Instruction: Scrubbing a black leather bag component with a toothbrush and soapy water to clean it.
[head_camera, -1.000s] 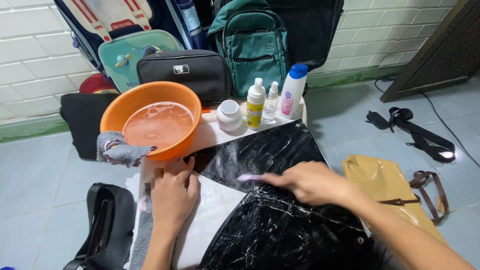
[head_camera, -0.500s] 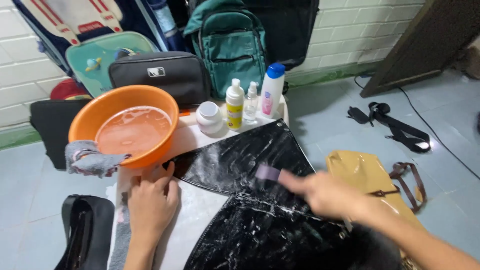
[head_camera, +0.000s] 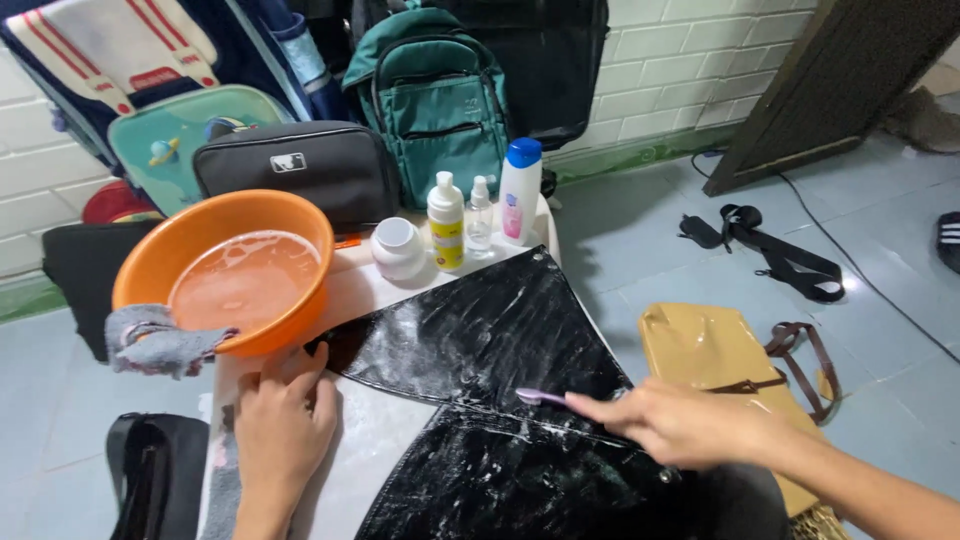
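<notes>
Foam streaks the black glossy bag (head_camera: 480, 340) spread on the white table (head_camera: 385, 440); the right hand (head_camera: 690, 425) grips a purple brush (head_camera: 540, 397) against its seam, while the left hand (head_camera: 283, 420) presses flat beside its left edge, below the orange basin (head_camera: 225, 265)

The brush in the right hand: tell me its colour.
Pale purple; the brush shows in the head view, held by the right hand against the glossy black bag.
</notes>
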